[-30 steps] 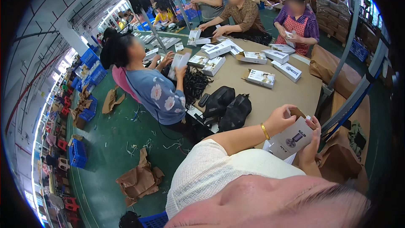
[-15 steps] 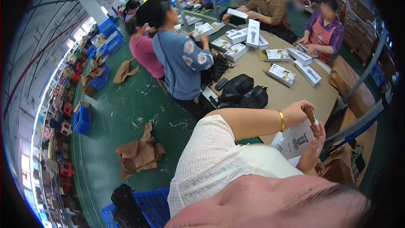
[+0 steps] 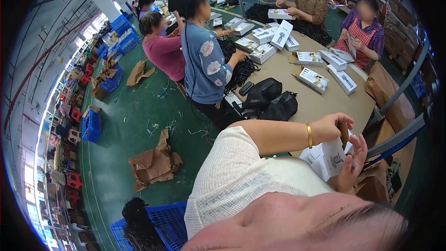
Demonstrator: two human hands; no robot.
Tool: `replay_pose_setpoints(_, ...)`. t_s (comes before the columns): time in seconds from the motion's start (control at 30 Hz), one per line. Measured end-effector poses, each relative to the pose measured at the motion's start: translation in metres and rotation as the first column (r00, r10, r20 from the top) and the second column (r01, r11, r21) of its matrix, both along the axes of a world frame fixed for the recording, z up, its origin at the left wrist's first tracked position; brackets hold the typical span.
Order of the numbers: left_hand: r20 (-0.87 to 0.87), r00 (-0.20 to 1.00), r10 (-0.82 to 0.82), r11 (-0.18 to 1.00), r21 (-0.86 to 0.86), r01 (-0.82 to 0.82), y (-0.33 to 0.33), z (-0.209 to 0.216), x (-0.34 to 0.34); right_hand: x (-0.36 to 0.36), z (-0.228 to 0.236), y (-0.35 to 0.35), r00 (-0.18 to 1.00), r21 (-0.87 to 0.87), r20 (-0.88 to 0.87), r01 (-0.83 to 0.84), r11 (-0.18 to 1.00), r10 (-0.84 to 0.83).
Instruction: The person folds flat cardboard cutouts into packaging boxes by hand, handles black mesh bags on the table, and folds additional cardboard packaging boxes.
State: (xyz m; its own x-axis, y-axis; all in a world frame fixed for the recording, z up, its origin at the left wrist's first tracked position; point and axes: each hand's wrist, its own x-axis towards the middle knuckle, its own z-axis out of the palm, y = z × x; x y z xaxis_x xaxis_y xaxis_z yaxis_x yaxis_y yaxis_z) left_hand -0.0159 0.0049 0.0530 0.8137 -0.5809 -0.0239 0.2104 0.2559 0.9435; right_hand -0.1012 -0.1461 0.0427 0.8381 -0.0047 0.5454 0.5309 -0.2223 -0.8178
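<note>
Where the tan table (image 3: 325, 107) ends, white box (image 3: 327, 158) gripped between left hand (image 3: 332, 128) and right hand (image 3: 353, 165), fingers curled.

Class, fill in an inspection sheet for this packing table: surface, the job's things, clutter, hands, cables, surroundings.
Surface: tan table, partly bare.
Job's things: white box held between both hands.
Clutter: more white boxes, two black pouches.
Hands: left hand grips the box's brown flap from above; right hand supports its side.
Cables: black cords heaped on the table.
Surroundings: co-workers around the table, green floor, brown paper, blue crates.
</note>
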Motion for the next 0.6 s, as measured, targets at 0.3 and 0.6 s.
replay_pose_setpoints(0.3,0.116,0.982,-0.15,0.973,0.195,0.126,-0.002,-0.015,-0.004,0.02,-0.021,-0.034,0.996,0.077,-0.059,-0.067,0.995,0.071)
replay_pose_setpoints(0.6,0.048,0.997,-0.056,0.982,0.185,0.047,0.005,-0.04,0.031,0.008,-0.019,-0.004,0.951,0.023,-0.288,-0.112,0.993,0.114)
